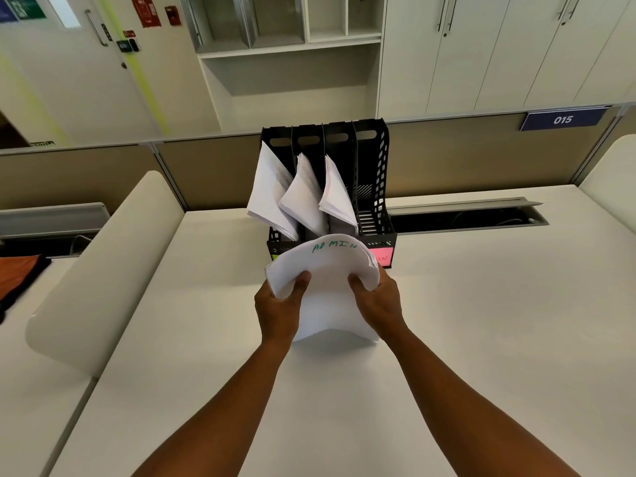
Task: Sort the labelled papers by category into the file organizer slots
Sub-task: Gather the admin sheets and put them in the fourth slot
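On the white desk [481, 321] stands a black file organizer [373, 173], three slots stuffed with papers, the rightmost bare. Just before it, a bowed stack of papers [327, 270] marked "ADMIN" is gripped by left hand [278, 309] and right hand [377, 301].

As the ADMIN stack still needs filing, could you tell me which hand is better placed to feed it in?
Probably the right hand: it grips the ADMIN stack nearest the empty rightmost slot.

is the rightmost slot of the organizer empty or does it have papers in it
Empty. The rightmost slot of the black file organizer shows only its bare slatted wall and floor, while the other three slots hold white papers.
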Motion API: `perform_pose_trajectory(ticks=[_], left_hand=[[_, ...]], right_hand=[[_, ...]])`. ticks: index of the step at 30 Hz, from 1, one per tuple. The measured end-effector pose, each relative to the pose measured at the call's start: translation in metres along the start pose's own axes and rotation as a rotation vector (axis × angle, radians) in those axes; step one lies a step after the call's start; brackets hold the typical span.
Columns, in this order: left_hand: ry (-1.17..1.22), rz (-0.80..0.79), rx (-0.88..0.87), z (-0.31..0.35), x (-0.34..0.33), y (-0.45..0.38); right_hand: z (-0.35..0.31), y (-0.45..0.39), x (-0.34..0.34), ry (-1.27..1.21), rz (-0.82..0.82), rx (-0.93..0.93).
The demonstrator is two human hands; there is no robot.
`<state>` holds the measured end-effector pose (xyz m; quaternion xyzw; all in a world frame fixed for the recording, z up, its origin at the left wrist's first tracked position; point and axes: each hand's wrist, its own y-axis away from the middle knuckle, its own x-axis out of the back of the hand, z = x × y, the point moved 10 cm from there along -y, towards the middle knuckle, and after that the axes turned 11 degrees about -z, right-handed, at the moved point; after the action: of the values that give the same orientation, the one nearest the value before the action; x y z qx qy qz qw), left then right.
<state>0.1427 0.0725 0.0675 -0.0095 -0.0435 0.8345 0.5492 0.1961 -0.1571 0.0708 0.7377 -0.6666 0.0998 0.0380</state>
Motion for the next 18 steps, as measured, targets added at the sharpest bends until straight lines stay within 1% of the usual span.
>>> perform_pose_trajectory(ticks=[6, 9, 12, 14, 18], left_hand=[[0.028, -0.001, 0.004, -0.001, 0.001, -0.002], [-0.025, -0.058, 0.070, -0.015, -0.001, -0.003], [-0.134, -0.175, 0.180, -0.036, -0.007, 0.000], [-0.186, -0.233, 0.220, -0.048, -0.007, 0.004], [-0.158, -0.219, 0.213, -0.055, 0.001, 0.007]], right_hand=[[-0.005, -0.001, 0.002, -0.005, -0.005, 0.021], [0.005, 0.001, -0.004, 0.018, -0.072, -0.013], [0.022, 0.006, -0.008, 0.058, -0.105, -0.082], [0.028, 0.008, -0.009, 0.090, -0.128, -0.092], [0.031, 0.008, -0.014, 0.194, -0.201, -0.089]])
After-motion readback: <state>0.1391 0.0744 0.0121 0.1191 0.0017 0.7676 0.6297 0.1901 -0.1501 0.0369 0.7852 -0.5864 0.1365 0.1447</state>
